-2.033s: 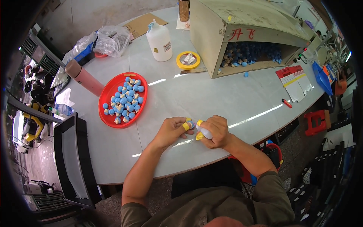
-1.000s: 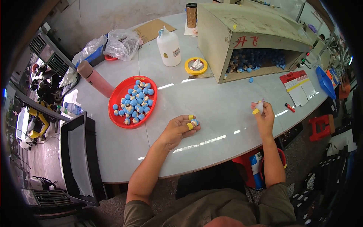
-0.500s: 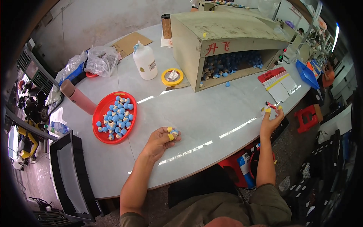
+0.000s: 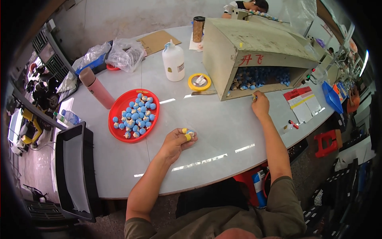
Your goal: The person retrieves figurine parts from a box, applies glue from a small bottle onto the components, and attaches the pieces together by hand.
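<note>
My left hand [image 4: 178,143], yellow tape round its thumb and finger, pinches a small blue-and-white ball [image 4: 191,133] above the table. At the front lip of the greenish box, my right hand [image 4: 260,104] reaches with fingers closed; what lies between them is too small and covered to make out. Inside the box opening is a heap of small blue pieces [image 4: 260,77]. A red plate [image 4: 112,109] at the left bears many blue-and-cream balls [image 4: 135,116]. A small red stick-shaped thing [image 4: 293,124] lies on the table to the right of my right forearm.
Beyond the plate stand a pink flask [image 4: 96,88] and a white bottle [image 4: 174,63]. A yellow tape roll [image 4: 199,82] sits by the box [image 4: 223,47]. A black tray [image 4: 95,175] is at the left edge, red-and-white cards [image 4: 302,103] at the right. Another person [image 4: 250,5] sits behind the box.
My right hand has let go of the small red thing and moved left and away from me to the box's lip. My left hand still pinches the ball. The whole view has shifted slightly.
</note>
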Available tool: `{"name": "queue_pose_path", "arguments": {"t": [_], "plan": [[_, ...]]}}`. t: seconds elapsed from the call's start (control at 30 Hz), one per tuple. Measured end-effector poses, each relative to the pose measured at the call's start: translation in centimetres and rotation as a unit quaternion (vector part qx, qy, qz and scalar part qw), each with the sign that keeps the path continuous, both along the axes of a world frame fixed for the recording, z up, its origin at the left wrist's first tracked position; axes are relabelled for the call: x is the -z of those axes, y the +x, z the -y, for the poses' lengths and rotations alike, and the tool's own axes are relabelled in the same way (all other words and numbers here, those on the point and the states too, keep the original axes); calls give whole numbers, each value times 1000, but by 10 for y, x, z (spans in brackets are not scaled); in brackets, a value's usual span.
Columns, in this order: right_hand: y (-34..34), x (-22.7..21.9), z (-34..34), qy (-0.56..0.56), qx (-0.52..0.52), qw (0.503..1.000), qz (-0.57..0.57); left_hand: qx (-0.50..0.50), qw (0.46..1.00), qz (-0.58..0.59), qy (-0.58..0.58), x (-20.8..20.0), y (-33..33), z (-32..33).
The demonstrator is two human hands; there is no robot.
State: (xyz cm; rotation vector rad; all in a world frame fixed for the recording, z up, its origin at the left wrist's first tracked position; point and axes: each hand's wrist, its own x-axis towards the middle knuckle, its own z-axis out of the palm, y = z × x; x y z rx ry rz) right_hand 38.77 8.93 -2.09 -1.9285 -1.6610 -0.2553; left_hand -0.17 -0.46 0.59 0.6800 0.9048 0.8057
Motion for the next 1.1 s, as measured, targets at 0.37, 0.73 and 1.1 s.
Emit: {"name": "queue_pose_path", "arguments": {"t": [0.37, 0.73, 1.1], "plan": [[-186, -48, 75, -343, -412, 666, -518, -48, 998, 40, 26, 11, 2, 5], [-203, -21, 82, -195, -384, 750, -502, -67, 996, 58, 19, 13, 4, 6], [-190, -24, 77, -208, -406, 722, -520, -32, 994, 105, -13, 14, 3, 4]]}}
